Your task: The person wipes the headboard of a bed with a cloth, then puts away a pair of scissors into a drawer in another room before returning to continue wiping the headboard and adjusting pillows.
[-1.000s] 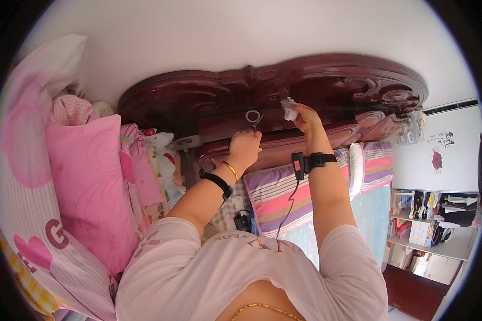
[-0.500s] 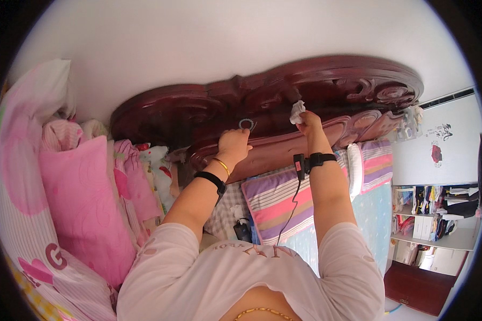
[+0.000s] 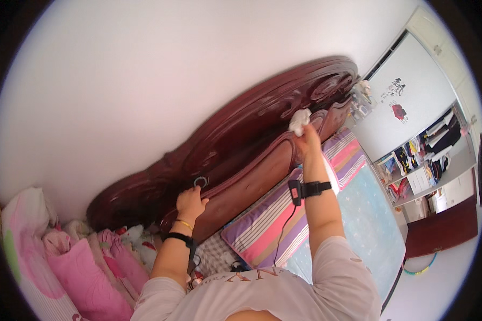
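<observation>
My left hand (image 3: pixel 191 203) is closed at the ledge of a dark red carved wooden headboard (image 3: pixel 251 115), thumb sticking out to the right. A small grey-green coiled ring (image 3: pixel 200 181) pokes out just past its fingers; the grip itself is mostly hidden. Farther right, my right hand (image 3: pixel 308 140) pinches a crumpled white tissue (image 3: pixel 300 121) over the headboard's upper edge. The tissue covers part of the carving behind it.
Striped cushions (image 3: pixel 262 224) lean below the headboard, above a pale blue mattress (image 3: pixel 367 224). Pink bedding (image 3: pixel 88 281) is heaped at the left. An open wardrobe (image 3: pixel 431 166) with clothes stands at the right. A black cable (image 3: pixel 285 235) hangs from my right wrist strap.
The whole view has tilted and turned, showing more wardrobe and wall. My right hand has carried the tissue rightward along the headboard. My left hand stays beside the coiled ring.
</observation>
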Demonstrator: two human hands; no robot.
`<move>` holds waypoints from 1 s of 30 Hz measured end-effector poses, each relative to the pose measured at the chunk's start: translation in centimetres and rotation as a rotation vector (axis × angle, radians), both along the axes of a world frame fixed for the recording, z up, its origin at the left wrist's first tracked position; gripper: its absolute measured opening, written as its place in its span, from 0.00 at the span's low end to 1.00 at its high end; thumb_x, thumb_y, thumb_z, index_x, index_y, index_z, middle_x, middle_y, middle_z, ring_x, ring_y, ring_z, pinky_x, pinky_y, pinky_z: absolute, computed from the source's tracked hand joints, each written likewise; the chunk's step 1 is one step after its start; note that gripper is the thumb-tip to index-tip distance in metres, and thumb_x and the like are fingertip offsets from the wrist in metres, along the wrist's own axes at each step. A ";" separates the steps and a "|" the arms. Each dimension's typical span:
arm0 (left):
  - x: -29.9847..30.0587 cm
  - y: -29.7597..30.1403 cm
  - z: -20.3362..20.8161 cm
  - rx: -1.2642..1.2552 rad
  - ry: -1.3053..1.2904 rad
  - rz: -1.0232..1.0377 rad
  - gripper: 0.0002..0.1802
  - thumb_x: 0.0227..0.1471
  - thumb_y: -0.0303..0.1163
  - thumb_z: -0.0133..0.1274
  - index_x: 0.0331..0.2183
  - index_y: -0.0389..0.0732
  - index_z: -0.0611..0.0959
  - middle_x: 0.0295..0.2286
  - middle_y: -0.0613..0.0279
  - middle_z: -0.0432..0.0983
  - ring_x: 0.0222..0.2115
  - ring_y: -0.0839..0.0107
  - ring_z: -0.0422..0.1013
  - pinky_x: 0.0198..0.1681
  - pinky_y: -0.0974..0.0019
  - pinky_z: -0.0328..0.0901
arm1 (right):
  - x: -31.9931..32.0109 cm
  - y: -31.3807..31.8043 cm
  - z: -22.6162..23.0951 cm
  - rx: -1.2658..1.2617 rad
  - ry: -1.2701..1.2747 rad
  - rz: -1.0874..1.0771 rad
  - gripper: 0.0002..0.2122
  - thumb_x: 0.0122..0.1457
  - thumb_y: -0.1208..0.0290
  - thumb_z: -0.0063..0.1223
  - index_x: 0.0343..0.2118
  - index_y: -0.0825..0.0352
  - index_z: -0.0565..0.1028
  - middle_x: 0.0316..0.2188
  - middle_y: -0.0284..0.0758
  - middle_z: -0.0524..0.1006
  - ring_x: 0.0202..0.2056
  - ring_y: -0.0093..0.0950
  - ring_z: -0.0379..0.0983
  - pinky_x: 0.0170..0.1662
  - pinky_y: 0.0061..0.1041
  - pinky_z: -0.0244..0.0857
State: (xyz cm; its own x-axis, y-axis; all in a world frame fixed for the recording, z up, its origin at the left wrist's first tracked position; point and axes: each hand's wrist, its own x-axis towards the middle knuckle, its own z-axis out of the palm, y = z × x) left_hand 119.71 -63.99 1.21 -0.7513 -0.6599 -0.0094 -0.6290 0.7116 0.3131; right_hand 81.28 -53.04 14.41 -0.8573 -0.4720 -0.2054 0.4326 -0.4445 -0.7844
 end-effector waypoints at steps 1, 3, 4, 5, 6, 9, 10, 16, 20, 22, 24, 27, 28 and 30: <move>-0.4 0.1 -0.3 0.005 0.020 -0.010 0.22 0.40 0.44 0.58 0.34 0.40 0.74 0.29 0.54 0.74 0.33 0.56 0.71 0.37 0.58 0.65 | -2.4 1.0 2.0 -0.134 0.173 -0.006 0.13 0.53 0.76 0.45 0.42 0.70 0.68 0.38 0.37 0.73 0.37 0.34 0.71 0.39 0.34 0.67; -0.6 0.1 -0.8 -0.017 0.022 -0.023 0.22 0.39 0.44 0.58 0.34 0.40 0.74 0.30 0.54 0.74 0.33 0.56 0.71 0.37 0.58 0.65 | -6.1 0.9 6.4 -0.092 0.381 -0.251 0.11 0.53 0.81 0.44 0.40 0.72 0.70 0.36 0.39 0.73 0.34 0.31 0.72 0.36 0.32 0.69; -0.7 0.1 -0.8 -0.020 0.016 -0.021 0.22 0.39 0.44 0.58 0.34 0.39 0.74 0.30 0.54 0.74 0.33 0.56 0.71 0.37 0.58 0.65 | -7.6 0.7 8.0 -0.078 0.467 -0.379 0.10 0.52 0.82 0.44 0.38 0.73 0.71 0.32 0.38 0.74 0.31 0.30 0.72 0.34 0.29 0.69; -0.9 0.2 -0.8 -0.037 0.021 -0.031 0.22 0.39 0.44 0.58 0.34 0.39 0.74 0.30 0.54 0.74 0.33 0.56 0.71 0.37 0.58 0.65 | -9.2 0.5 9.8 -0.014 0.547 -0.431 0.10 0.50 0.81 0.46 0.37 0.74 0.72 0.30 0.36 0.74 0.28 0.26 0.72 0.31 0.25 0.67; -1.3 0.4 -0.2 -0.020 0.010 -0.037 0.23 0.39 0.44 0.58 0.34 0.39 0.74 0.30 0.54 0.74 0.33 0.56 0.71 0.37 0.58 0.65 | -11.7 0.8 11.3 0.070 0.662 -0.545 0.10 0.49 0.79 0.47 0.36 0.74 0.73 0.28 0.35 0.75 0.25 0.23 0.70 0.29 0.22 0.65; -0.4 0.3 0.5 -0.028 -0.025 -0.012 0.24 0.39 0.44 0.58 0.35 0.38 0.74 0.30 0.54 0.74 0.33 0.56 0.71 0.37 0.58 0.65 | -14.0 -1.8 14.9 0.186 0.777 -0.673 0.10 0.47 0.77 0.50 0.33 0.74 0.75 0.28 0.35 0.76 0.25 0.22 0.71 0.29 0.21 0.64; -0.8 0.4 0.6 -0.029 -0.025 -0.021 0.25 0.39 0.44 0.58 0.36 0.38 0.74 0.31 0.53 0.74 0.33 0.56 0.71 0.37 0.58 0.65 | -16.2 -1.6 16.1 0.177 0.783 -0.692 0.10 0.47 0.77 0.50 0.33 0.74 0.75 0.28 0.35 0.76 0.25 0.22 0.71 0.29 0.21 0.64; -0.7 0.4 0.8 -0.007 -0.081 -0.009 0.26 0.39 0.45 0.58 0.38 0.37 0.74 0.33 0.53 0.74 0.35 0.56 0.70 0.38 0.58 0.65 | -20.2 -4.4 18.4 0.722 1.081 -0.775 0.13 0.47 0.76 0.48 0.38 0.65 0.77 0.35 0.43 0.76 0.39 0.39 0.72 0.44 0.32 0.64; -1.4 0.4 1.3 0.022 -0.108 -0.017 0.26 0.39 0.45 0.58 0.37 0.37 0.74 0.32 0.54 0.74 0.35 0.56 0.70 0.38 0.58 0.65 | -19.6 -6.3 17.7 0.889 1.346 -0.687 0.13 0.47 0.77 0.47 0.37 0.66 0.76 0.36 0.44 0.76 0.40 0.40 0.72 0.45 0.32 0.64; -1.0 0.4 1.2 0.021 -0.082 -0.022 0.26 0.38 0.45 0.58 0.36 0.37 0.74 0.32 0.54 0.74 0.34 0.56 0.70 0.38 0.58 0.65 | -17.9 -7.4 17.4 0.947 1.365 -0.644 0.10 0.47 0.77 0.46 0.32 0.66 0.78 0.34 0.44 0.76 0.37 0.42 0.71 0.43 0.35 0.64; -1.2 0.3 1.4 0.031 -0.101 -0.021 0.26 0.38 0.45 0.59 0.36 0.37 0.74 0.32 0.54 0.74 0.34 0.56 0.70 0.38 0.58 0.65 | -16.6 -7.6 16.6 0.929 1.502 -0.711 0.08 0.47 0.75 0.45 0.26 0.66 0.79 0.31 0.43 0.76 0.34 0.44 0.70 0.40 0.38 0.63; -0.8 0.1 0.9 0.006 -0.060 -0.007 0.26 0.38 0.44 0.59 0.37 0.37 0.75 0.32 0.54 0.74 0.35 0.56 0.70 0.39 0.58 0.64 | -12.3 -8.4 15.4 0.840 1.502 -0.751 0.08 0.46 0.74 0.46 0.24 0.66 0.78 0.28 0.42 0.75 0.32 0.43 0.70 0.38 0.38 0.64; -0.9 0.0 1.2 0.037 -0.056 -0.006 0.27 0.37 0.44 0.59 0.38 0.37 0.75 0.33 0.54 0.74 0.36 0.56 0.70 0.40 0.58 0.64 | -10.8 -8.8 14.8 0.790 1.535 -0.760 0.07 0.45 0.75 0.47 0.24 0.66 0.78 0.27 0.42 0.75 0.31 0.43 0.70 0.36 0.39 0.64; -0.9 0.0 1.1 0.047 -0.052 -0.005 0.26 0.37 0.44 0.59 0.38 0.37 0.75 0.33 0.54 0.74 0.36 0.56 0.70 0.40 0.58 0.64 | -6.7 -9.2 13.9 0.728 1.604 -0.788 0.05 0.44 0.77 0.48 0.22 0.66 0.77 0.24 0.41 0.73 0.29 0.42 0.68 0.34 0.38 0.63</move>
